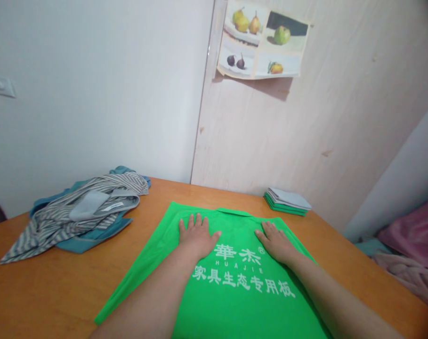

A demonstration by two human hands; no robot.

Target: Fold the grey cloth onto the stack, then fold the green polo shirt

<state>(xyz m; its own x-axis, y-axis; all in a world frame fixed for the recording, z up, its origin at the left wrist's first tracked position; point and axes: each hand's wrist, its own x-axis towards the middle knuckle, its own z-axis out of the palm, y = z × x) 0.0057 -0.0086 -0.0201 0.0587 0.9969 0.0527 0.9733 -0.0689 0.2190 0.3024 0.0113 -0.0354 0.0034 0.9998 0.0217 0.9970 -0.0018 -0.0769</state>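
A bright green shirt (231,301) with white printed characters lies spread flat on the wooden table (58,292), collar end away from me. My left hand (197,235) rests palm down on its upper left part, fingers stretched out. My right hand (275,241) lies flat on the upper right part, fingers also extended. Neither hand holds anything.
A heap of striped grey and blue clothes (83,209) sits at the table's left. A small stack of folded green and grey cloth (287,201) lies at the back right by the wall. A fruit poster (261,40) hangs above. Pink bedding (411,249) is at the right.
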